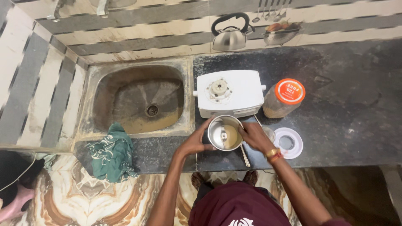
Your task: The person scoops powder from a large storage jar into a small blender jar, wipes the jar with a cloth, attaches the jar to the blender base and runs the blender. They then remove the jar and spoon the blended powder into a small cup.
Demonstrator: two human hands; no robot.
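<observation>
A steel mixer jar (225, 133) with brownish powder inside stands on the dark counter (335, 104) in front of the white mixer base (229, 93). My left hand (197, 140) grips the jar's left side. My right hand (253, 136) rests against the jar's right rim, and a metal spoon handle (245, 155) sticks out below it toward the counter's front edge. Whether the right hand holds the spoon I cannot tell.
A clear jar with an orange lid (284, 97) stands right of the mixer base. A white round lid (288, 142) lies on the counter right of my wrist. A stained sink (140, 98) is at the left, with a green cloth (112, 152) draped over its front edge.
</observation>
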